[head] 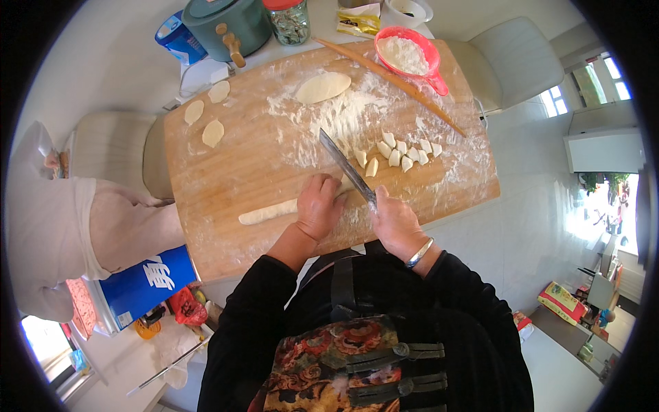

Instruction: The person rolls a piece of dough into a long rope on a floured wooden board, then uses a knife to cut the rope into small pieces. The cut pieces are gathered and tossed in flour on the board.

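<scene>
On the floured wooden board (247, 154) lies a long roll of dough (267, 212). My left hand (322, 203) rests on its right part, fingers curled over it. In my right hand (396, 219) is a kitchen knife (346, 164), its blade pointing up and left across the roll's right end. Several cut dough pieces (394, 157) lie right of the blade. Beyond my hands is a flattened oval of dough (324, 87) beside scattered flour. Several thin dough rounds (213, 133) lie at the board's upper left.
A wooden rolling pin (396, 82) lies slanted at the upper right, beside a red scoop (436, 77) of flour. Behind the board stand a green pot (226, 31) and a glass jar (290, 26). Chairs (520, 56) flank the board. Another person (51, 232) is at the left.
</scene>
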A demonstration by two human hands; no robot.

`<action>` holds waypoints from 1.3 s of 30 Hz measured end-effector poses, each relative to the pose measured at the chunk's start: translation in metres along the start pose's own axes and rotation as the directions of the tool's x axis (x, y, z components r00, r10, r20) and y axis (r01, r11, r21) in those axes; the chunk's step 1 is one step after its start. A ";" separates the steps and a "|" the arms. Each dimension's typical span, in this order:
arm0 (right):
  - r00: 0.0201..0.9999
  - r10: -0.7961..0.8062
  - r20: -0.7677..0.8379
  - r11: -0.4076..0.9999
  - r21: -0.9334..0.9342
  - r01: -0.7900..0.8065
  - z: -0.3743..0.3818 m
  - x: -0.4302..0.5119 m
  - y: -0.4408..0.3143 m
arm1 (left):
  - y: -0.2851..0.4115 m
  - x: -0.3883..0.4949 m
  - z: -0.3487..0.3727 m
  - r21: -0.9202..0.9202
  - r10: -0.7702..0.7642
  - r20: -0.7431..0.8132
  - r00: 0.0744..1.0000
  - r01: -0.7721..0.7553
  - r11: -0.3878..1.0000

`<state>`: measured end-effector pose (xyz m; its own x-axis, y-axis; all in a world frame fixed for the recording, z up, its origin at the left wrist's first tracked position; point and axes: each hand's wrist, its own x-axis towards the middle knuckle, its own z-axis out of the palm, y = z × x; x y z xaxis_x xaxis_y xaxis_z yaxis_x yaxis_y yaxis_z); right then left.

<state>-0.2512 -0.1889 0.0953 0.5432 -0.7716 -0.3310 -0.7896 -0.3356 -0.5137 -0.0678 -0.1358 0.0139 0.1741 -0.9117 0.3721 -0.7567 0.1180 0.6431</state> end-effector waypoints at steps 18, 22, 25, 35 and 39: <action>0.998 -0.021 0.053 0.997 0.070 0.017 -0.007 0.004 -0.022 | -0.015 -0.001 -0.007 0.146 -0.097 0.000 0.995 0.096 0.985; 0.994 -0.093 0.056 0.993 0.083 0.088 -0.001 0.009 -0.017 | -0.015 -0.003 -0.017 0.113 -0.112 0.004 0.994 0.111 0.987; 0.997 -0.064 0.045 0.997 0.055 0.061 0.008 0.014 -0.008 | -0.017 -0.010 -0.036 0.151 -0.090 0.021 0.996 0.086 0.985; 0.994 -0.091 -0.065 0.988 0.123 0.098 -0.015 -0.010 0.008 | -0.005 -0.014 -0.009 0.033 -0.098 -0.004 0.995 0.098 0.995; 0.995 -0.092 0.027 0.995 0.027 0.091 -0.022 -0.010 -0.004 | -0.003 -0.010 -0.003 0.031 -0.080 0.013 0.997 0.080 0.996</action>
<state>-0.2601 -0.1915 0.1185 0.6211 -0.7224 -0.3039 -0.7290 -0.3900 -0.5626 -0.0656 -0.1253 0.0106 0.2256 -0.9235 0.3104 -0.7595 0.0329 0.6497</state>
